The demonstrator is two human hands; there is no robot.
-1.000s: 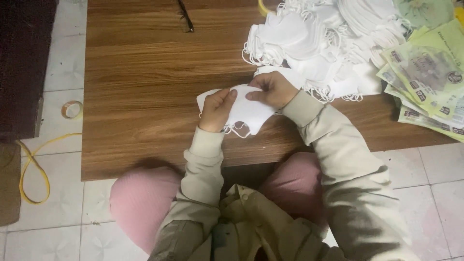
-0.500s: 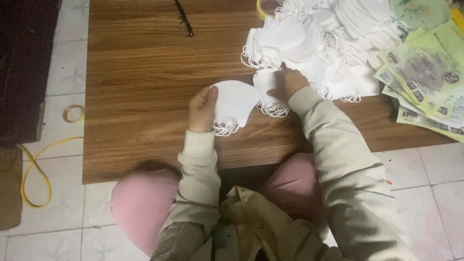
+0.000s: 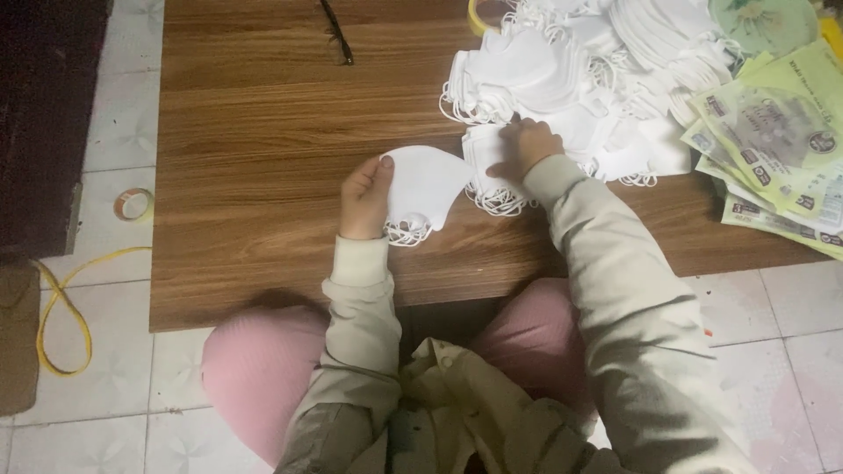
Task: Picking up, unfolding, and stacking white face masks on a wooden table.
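Observation:
My left hand [image 3: 364, 197] pinches a folded white face mask [image 3: 426, 184] by its left edge, just above the wooden table [image 3: 255, 149]; its ear loops dangle below. My right hand [image 3: 525, 145] rests fingers-down on a small stack of white masks [image 3: 487, 171] to the right of the held one. A large heap of white masks [image 3: 571, 70] lies behind the right hand, at the table's far right.
Green printed packets [image 3: 777, 140] fan out at the table's right edge. Dark glasses [image 3: 336, 31] lie at the far middle of the table. On the tiled floor to the left are a tape roll [image 3: 132, 204] and a yellow cord [image 3: 61, 316].
Both hands held one mask together; now the left hand alone holds it and has shifted left, while the right hand has reached right onto the stack of masks.

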